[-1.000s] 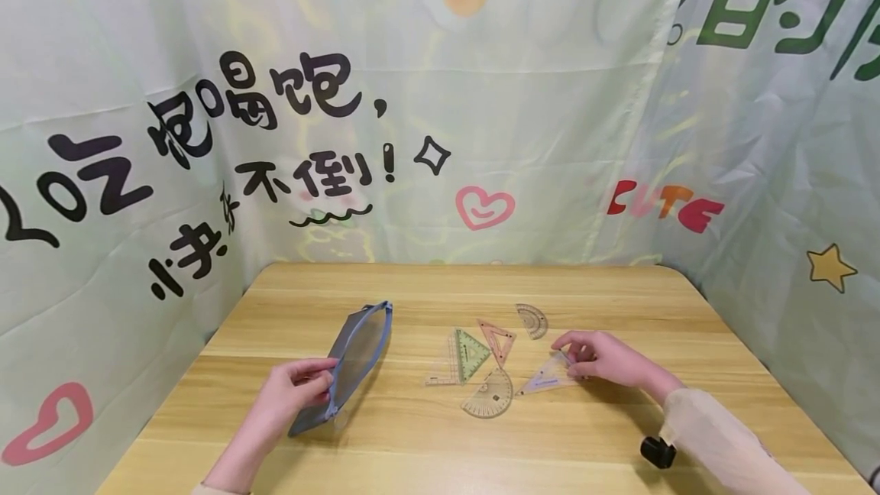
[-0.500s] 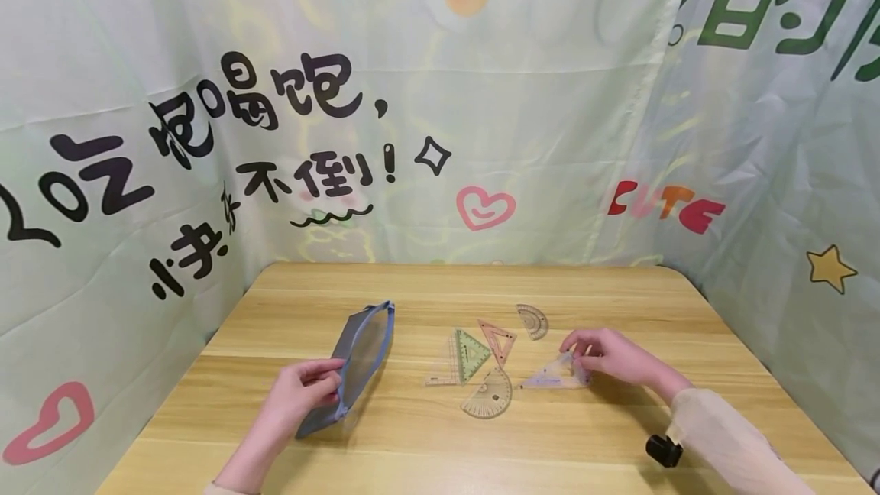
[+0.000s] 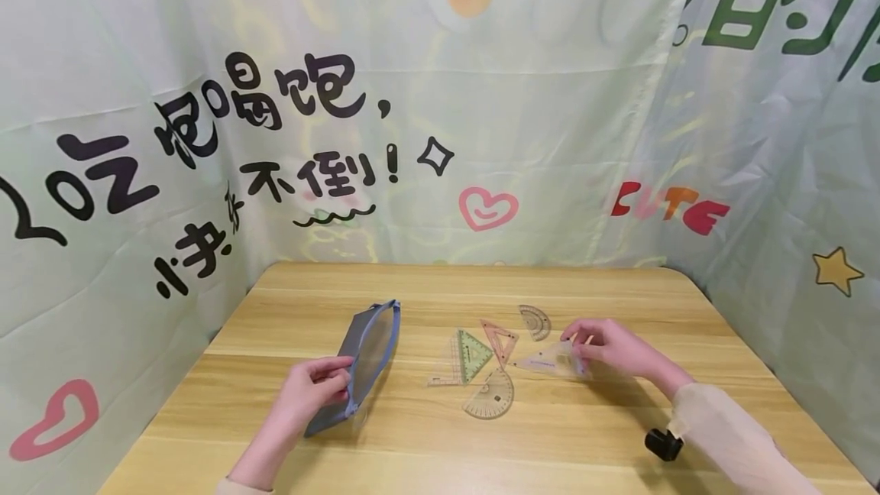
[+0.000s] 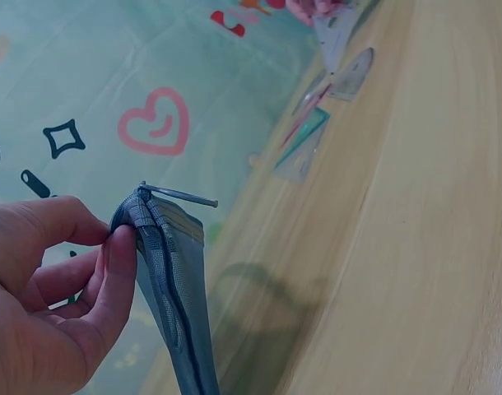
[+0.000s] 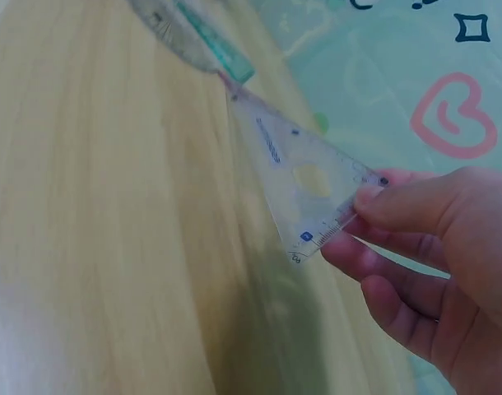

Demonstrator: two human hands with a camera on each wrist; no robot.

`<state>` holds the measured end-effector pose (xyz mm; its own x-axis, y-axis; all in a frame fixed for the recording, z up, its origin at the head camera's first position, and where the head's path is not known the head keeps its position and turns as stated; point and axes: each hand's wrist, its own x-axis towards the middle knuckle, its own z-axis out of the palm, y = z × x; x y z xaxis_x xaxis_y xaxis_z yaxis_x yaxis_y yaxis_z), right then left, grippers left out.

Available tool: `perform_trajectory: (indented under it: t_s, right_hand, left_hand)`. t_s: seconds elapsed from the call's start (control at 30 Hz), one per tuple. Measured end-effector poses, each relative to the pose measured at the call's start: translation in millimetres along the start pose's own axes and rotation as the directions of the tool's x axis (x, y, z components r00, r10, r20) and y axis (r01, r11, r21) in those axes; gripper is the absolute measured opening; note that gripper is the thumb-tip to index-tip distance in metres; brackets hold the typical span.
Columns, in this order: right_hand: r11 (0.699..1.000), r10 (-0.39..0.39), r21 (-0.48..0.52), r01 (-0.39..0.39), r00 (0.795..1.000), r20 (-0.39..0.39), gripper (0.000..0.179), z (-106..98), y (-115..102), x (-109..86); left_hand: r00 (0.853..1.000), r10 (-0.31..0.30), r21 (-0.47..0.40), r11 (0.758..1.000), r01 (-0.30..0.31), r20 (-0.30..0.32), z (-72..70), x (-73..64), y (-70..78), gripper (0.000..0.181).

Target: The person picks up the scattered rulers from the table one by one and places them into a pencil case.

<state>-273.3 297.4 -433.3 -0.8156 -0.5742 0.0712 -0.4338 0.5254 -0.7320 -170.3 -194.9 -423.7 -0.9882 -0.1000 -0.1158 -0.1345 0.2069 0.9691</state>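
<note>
My left hand (image 3: 312,396) pinches the edge of a blue-grey zippered pouch (image 4: 173,288), whose mouth gapes toward the right in the head view. Between thumb and fingers of my right hand (image 3: 615,350) is a clear set square (image 5: 296,181) with blue print, gripped by its short side and tilted above the table. Left of it lie a green set square (image 3: 474,355), a red set square (image 3: 500,342) and a clear protractor (image 3: 490,396). Partly under the green one is a clear piece with grid lines (image 3: 445,361). A smaller protractor (image 3: 535,322) lies farther back.
The wooden table (image 3: 440,457) has printed cloth walls (image 3: 550,113) along its back and sides. A small black object (image 3: 663,444) shows beneath my right sleeve (image 3: 729,426).
My right hand has lifted the clear set square off the table and slightly back. My left hand and the pouch have shifted a little to the right in the head view.
</note>
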Motion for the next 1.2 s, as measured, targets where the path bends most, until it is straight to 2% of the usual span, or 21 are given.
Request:
perform_trajectory:
  t_s: [0.17, 0.33, 0.5, 0.93, 1.2]
  right_hand:
    - [1.0, 0.025, -0.013, -0.025, 0.999, -0.024, 0.021, -4.0, -10.9, 7.8]
    - [0.997, 0.075, 0.023, -0.074, 0.996, -0.058, 0.023, -8.9, -20.6, 18.6]
    - [0.994, 0.111, -0.004, -0.111, 0.99, -0.082, 0.023, -7.8, -26.8, 29.0]
    - [0.995, 0.09, 0.055, -0.085, 0.991, -0.099, 0.028, 2.8, -41.9, 53.9]
    - [0.993, 0.102, 0.066, -0.095, 0.987, -0.121, 0.024, 8.6, -47.4, 71.8]
  left_hand:
    - [1.0, 0.001, -0.008, 1.0, -0.001, 0.014, 1.8, 0.9, 1.0, 0.037]
    - [1.0, 0.002, -0.013, 1.0, -0.002, 0.017, 3.3, 1.2, 1.4, 0.037]
    - [1.0, 0.001, -0.021, 1.0, -0.001, 0.008, 4.0, 1.2, 2.0, 0.037]
    - [1.0, -0.007, -0.019, 1.0, 0.007, -0.002, 5.7, -0.1, 2.1, 0.036]
    - [1.0, -0.001, -0.017, 1.0, 0.001, -0.003, 6.4, -0.3, 2.7, 0.037]
